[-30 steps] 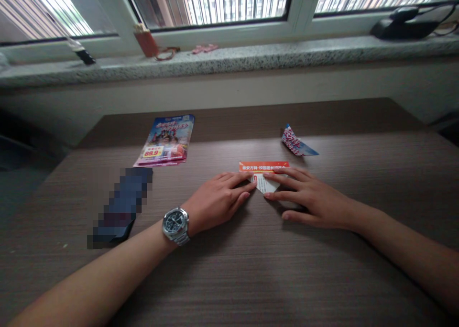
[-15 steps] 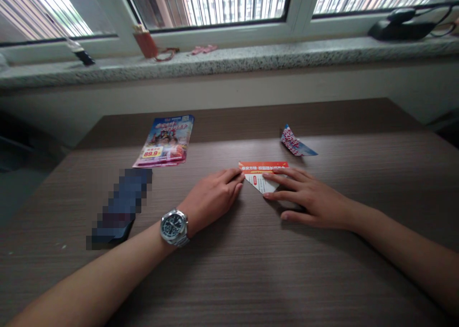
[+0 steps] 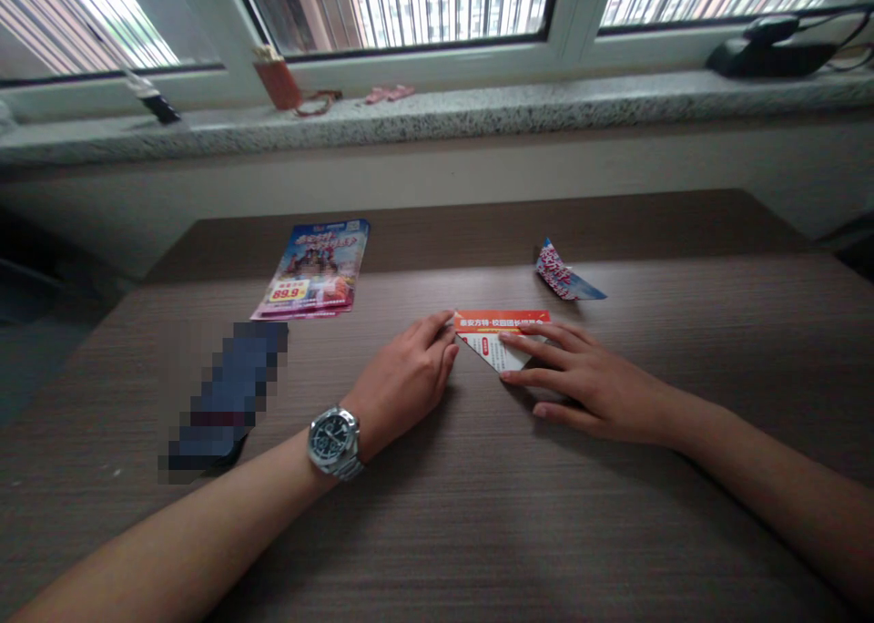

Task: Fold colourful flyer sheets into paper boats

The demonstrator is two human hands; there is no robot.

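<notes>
The left hand (image 3: 406, 365) has been drawn to the left corner of the folded paper (image 3: 492, 322) on the table (image 3: 437, 523); more print is uncovered, and flattening seems advanced. Whether the corner is pinched in that bunched grip cannot be told. Palm down, the right hand (image 3: 593, 382) is laid across it, spread and unclenched.

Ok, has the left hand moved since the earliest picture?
Yes: judged against the flyer stack, the left hand has shifted left, toward it, to the orange-and-white paper's left end.
</notes>
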